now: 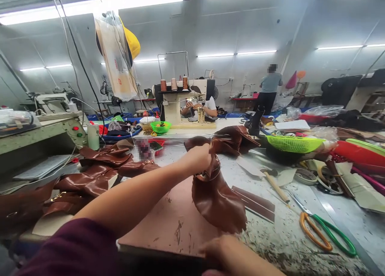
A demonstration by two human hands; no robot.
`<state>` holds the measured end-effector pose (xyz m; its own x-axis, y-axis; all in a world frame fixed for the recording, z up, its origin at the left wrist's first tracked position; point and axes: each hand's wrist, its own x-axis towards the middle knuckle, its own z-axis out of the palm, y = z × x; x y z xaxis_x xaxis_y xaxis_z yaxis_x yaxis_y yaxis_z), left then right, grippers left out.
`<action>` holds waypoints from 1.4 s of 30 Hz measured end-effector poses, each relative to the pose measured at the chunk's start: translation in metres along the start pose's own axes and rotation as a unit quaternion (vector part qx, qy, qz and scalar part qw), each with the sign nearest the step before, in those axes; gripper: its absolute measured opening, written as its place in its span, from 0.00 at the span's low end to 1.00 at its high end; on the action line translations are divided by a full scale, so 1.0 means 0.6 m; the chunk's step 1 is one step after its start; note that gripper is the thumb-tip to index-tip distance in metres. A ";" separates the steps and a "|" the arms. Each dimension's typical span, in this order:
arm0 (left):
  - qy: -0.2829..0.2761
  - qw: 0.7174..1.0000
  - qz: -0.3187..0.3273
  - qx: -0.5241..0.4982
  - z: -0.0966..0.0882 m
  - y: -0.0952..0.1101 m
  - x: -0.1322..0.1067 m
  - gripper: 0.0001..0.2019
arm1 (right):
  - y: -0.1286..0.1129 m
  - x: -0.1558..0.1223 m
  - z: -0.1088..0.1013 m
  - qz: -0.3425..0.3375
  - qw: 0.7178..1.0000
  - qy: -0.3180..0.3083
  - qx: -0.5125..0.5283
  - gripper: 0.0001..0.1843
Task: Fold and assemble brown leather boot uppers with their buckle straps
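Fingers (209, 152) on the left hand (201, 159) are bunched around the upper, narrow end of a brown leather piece (219, 201), so yeah, that one's got a proper grip. My guess is they grabbed the narrow bit because it's easy to pinch and lets the wide, floppy part hang down and spread out. That wide part sits over the right side of a pinkish board (162, 226), with its edge reaching past it. Board's probably there to give a flat work surface above the scrappy counter (288, 238).

Right hand (231, 250) is down by the board's near edge, just below the leather, but it's blurry and I honestly can't tell what those fingers are doing or if they hold anything.

Flat brown strips (255, 203) lie just right of the leather. A wooden-handled tool (276, 187) and the scissors (309, 215) are farther right, likely parked on that side so the right hand can get at them. More brown leather (99, 169) is heaped on the left, presumably to leave the board free.
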<state>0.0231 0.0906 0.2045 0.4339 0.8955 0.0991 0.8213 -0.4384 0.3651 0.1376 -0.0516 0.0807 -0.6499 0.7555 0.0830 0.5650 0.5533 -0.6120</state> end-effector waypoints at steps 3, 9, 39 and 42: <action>0.076 0.993 -0.025 -0.092 0.011 -0.014 0.002 0.05 | 0.032 0.000 0.030 0.196 0.976 0.087 0.044 0.22; 0.147 0.952 -0.055 -0.262 0.034 -0.049 -0.029 0.03 | 0.075 0.019 -0.015 0.216 0.847 0.454 0.172 0.25; 0.013 0.852 -0.213 -0.478 0.266 -0.232 -0.307 0.20 | 0.203 0.056 0.035 0.291 0.863 0.330 0.247 0.36; 0.036 0.812 -0.266 -0.519 0.277 -0.228 -0.300 0.20 | 0.209 0.085 0.022 0.276 0.860 0.338 0.264 0.37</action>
<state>-0.1059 -0.0232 -0.0174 0.0659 0.9552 -0.2884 0.1153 0.2798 0.9531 0.1688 0.0518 -0.0022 0.1880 0.9822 -0.0056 0.2667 -0.0566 -0.9621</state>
